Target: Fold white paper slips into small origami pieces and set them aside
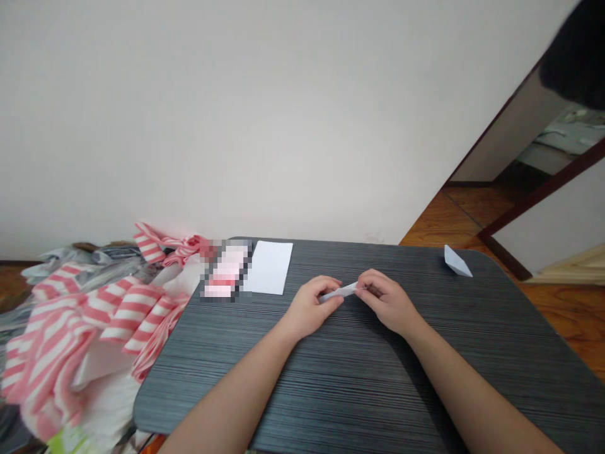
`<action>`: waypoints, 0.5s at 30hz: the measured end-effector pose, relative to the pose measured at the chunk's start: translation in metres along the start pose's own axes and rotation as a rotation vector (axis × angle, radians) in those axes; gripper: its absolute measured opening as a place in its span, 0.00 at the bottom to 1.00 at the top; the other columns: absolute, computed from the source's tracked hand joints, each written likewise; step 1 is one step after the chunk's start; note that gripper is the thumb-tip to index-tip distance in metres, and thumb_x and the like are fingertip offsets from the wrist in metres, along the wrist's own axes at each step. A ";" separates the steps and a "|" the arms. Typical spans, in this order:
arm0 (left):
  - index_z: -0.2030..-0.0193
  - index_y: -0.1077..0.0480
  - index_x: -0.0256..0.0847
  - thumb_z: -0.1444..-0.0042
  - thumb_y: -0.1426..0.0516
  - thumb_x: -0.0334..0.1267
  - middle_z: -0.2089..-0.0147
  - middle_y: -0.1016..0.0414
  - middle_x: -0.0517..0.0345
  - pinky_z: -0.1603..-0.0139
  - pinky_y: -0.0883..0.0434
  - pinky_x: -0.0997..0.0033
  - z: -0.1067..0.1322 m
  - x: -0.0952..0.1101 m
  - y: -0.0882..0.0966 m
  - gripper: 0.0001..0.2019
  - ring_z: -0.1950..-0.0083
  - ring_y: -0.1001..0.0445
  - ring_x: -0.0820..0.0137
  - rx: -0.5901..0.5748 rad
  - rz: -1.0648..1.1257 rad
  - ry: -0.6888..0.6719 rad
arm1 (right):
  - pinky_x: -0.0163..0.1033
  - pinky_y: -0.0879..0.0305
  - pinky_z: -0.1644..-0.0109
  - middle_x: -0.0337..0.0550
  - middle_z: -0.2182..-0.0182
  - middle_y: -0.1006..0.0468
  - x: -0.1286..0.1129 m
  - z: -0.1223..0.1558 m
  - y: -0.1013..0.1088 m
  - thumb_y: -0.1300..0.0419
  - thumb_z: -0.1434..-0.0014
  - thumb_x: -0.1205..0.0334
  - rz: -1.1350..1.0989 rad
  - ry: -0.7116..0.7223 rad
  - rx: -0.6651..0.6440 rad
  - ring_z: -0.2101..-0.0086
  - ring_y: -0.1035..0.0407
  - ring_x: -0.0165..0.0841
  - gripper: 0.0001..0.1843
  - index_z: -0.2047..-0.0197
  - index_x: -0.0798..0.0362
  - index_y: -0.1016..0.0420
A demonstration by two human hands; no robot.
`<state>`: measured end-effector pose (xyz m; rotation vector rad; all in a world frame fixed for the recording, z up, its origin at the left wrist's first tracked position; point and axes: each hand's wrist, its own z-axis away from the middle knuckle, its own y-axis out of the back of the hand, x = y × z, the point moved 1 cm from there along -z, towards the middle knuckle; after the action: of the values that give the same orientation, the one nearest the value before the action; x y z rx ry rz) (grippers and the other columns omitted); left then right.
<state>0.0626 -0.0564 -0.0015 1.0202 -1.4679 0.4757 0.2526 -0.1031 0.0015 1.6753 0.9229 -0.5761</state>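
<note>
Head view: folded paper strip [338, 292], pinched closed between left hand [309, 309] and right hand [385, 302], at the middle of the dark ribbed table [331, 391]. Risk: an uneven pinch could let the fold spring open or crease askew.

Soft, even light brightens the white wall [236, 113], with no visible source or glare. A gentle shadow falls on the dark tabletop [302, 403] beside the right forearm [477, 394]. The wide lens bends the edges, a dark shape [574, 53] at top right is blurred, and a pixelated patch [225, 270] hides one object.
</note>
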 end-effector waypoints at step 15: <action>0.68 0.29 0.37 0.42 0.51 0.43 0.75 0.30 0.61 0.72 0.40 0.77 0.004 0.002 0.000 0.14 0.74 0.34 0.75 -0.082 -0.132 0.120 | 0.37 0.37 0.64 0.42 0.68 0.30 0.001 0.000 -0.003 0.50 0.38 0.65 -0.123 -0.004 -0.082 0.71 0.35 0.29 0.09 0.63 0.52 0.29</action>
<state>0.0602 -0.0597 -0.0003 0.9995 -1.2941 0.3723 0.2507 -0.1027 -0.0013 1.5512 1.0389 -0.6158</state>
